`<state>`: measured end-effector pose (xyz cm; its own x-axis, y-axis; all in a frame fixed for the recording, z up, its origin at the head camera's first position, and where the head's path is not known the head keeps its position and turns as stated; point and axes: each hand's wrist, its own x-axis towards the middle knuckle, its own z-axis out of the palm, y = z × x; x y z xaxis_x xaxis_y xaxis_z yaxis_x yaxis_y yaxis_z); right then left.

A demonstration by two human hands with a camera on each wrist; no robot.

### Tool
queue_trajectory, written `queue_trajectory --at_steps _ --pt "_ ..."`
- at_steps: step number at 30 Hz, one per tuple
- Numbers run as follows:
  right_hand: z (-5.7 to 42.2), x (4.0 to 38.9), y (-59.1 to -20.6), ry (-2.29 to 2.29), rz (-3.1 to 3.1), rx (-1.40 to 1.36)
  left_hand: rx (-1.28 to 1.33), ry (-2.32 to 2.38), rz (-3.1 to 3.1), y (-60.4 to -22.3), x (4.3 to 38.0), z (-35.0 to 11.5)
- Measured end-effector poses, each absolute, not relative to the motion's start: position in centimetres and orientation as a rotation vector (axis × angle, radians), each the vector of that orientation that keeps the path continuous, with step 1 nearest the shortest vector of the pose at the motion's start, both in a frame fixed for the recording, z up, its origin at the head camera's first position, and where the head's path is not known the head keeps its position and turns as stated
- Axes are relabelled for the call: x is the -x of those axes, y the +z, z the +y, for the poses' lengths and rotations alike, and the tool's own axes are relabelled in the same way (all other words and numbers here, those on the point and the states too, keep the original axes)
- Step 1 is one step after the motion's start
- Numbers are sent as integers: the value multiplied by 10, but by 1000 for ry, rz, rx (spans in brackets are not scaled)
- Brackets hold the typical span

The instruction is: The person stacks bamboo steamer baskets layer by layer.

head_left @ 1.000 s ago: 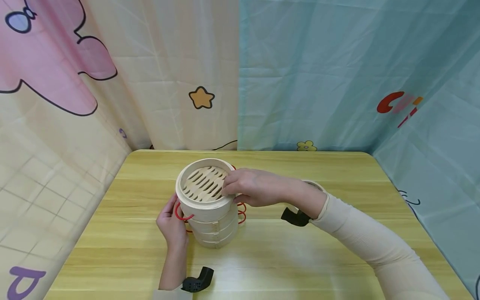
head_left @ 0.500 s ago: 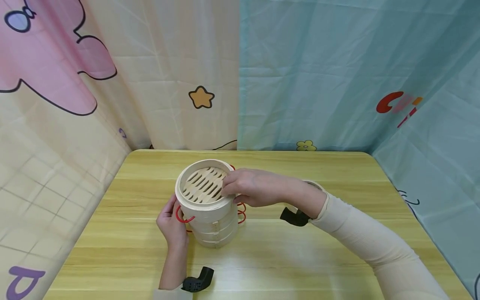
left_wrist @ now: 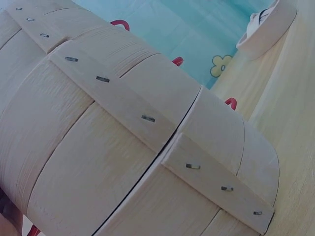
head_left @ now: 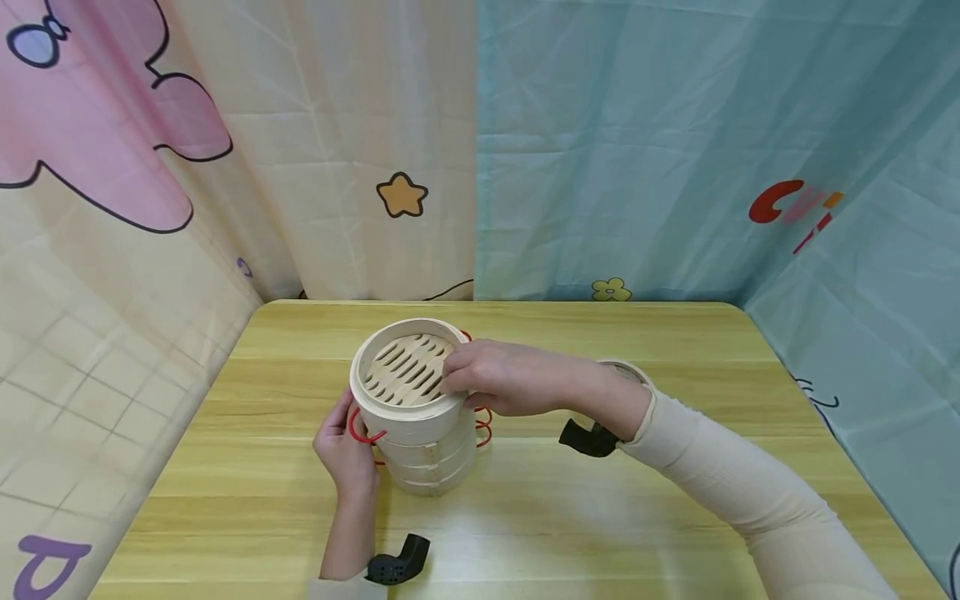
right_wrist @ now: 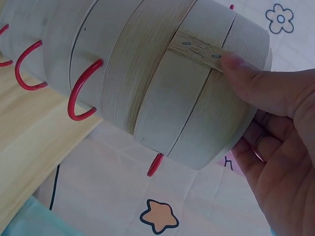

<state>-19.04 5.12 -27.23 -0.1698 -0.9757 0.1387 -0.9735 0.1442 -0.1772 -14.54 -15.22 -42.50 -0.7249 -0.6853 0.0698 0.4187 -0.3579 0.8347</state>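
Note:
A stack of round bamboo steamer baskets (head_left: 423, 446) with red handles stands on the table, the slatted floor (head_left: 405, 371) of its top basket exposed. My right hand (head_left: 495, 377) pinches that basket's right rim, fingers inside and thumb outside. The right wrist view shows the right thumb (right_wrist: 241, 69) pressed against the outer wall. At the left side, my left hand (head_left: 347, 454) holds the stack, its fingertips hidden behind the wall. Only a sliver of the left hand (left_wrist: 9, 219) enters the left wrist view, where the basket walls (left_wrist: 93, 137) fill most of the frame.
A shallow round rimmed piece (head_left: 626, 369) lies on the wooden table (head_left: 570, 517), partly hidden behind the right forearm; the left wrist view shows its pale wall (left_wrist: 270, 37). Curtains (head_left: 615, 150) enclose the back and sides. Each wrist wears a black camera mount (head_left: 397, 565).
Both hands keep their places on the steamer stack. Any shift is slight, and the stack looks the same.

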Motion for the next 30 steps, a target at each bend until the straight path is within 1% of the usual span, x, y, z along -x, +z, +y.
queue_trajectory --at_steps 12,19,30 --pt "49 180 -280 -421 2461 2017 -475 -2014 -1307 -427 147 -153" --pt "45 172 -284 -307 2552 2070 -485 -1982 -1331 -427 146 -151" --pt "35 152 -285 -200 2753 1984 -459 -1981 -1323 -429 147 -153"
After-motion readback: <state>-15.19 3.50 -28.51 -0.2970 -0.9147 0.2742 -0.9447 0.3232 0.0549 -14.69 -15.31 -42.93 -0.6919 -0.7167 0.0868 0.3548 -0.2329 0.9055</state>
